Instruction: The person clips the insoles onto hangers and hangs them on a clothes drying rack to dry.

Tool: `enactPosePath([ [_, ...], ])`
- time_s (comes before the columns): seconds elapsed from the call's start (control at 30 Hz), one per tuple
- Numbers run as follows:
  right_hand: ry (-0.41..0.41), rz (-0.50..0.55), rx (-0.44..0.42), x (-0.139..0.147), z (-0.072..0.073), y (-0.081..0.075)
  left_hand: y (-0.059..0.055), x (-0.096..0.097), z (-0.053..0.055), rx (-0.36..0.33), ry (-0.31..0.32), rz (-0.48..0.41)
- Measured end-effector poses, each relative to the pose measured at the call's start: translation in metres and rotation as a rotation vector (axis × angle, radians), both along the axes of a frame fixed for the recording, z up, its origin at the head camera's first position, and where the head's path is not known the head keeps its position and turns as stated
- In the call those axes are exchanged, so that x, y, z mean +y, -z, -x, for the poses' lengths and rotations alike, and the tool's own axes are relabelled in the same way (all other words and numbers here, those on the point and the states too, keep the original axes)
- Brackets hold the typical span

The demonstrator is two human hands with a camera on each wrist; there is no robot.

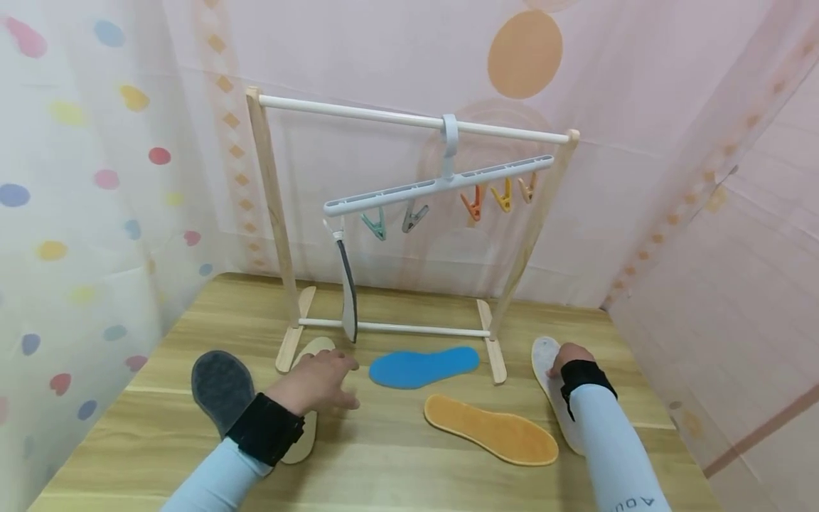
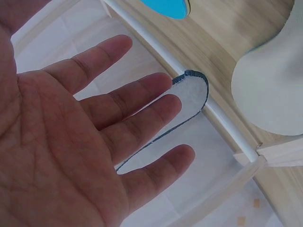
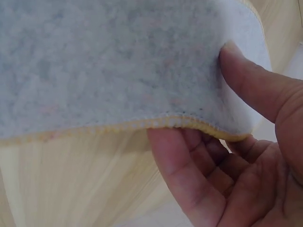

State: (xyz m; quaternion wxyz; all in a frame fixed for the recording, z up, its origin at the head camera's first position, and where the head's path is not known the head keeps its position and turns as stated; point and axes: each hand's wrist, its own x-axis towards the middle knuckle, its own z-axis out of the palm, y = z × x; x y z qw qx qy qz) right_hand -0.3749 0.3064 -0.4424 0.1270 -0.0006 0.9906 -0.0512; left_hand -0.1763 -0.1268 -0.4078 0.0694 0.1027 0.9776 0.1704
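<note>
At the right of the table my right hand (image 1: 571, 353) pinches the edge of a greyish-white insole (image 1: 545, 352). The right wrist view has the thumb on the mottled face of this insole (image 3: 118, 61) and the fingers under its yellow-stitched edge. My left hand (image 1: 320, 380) holds nothing, its fingers spread over a cream insole (image 1: 305, 444) that it partly covers. Behind it a white insole with dark edging (image 1: 348, 299) hangs from a white clip (image 1: 337, 233) at the left end of a light-grey clip hanger (image 1: 409, 190).
The hanger hooks over the white top bar (image 1: 358, 112) of a wooden rack. Several coloured clips, among them an orange clip (image 1: 472, 204), dangle from it. On the table lie a blue insole (image 1: 422, 366), an orange insole (image 1: 493, 430) and a dark grey insole (image 1: 220, 387).
</note>
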Motion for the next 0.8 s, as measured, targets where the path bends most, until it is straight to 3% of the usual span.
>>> enactPosePath([
  [0.43,0.007,0.063,0.059,0.003,-0.014,0.000,-0.001,0.000,-0.002,-0.004,-0.020,0.016],
  [0.8,-0.068,0.090,0.094,0.005,-0.018,-0.005,-0.006,0.000,-0.001,-0.019,-0.031,0.044],
])
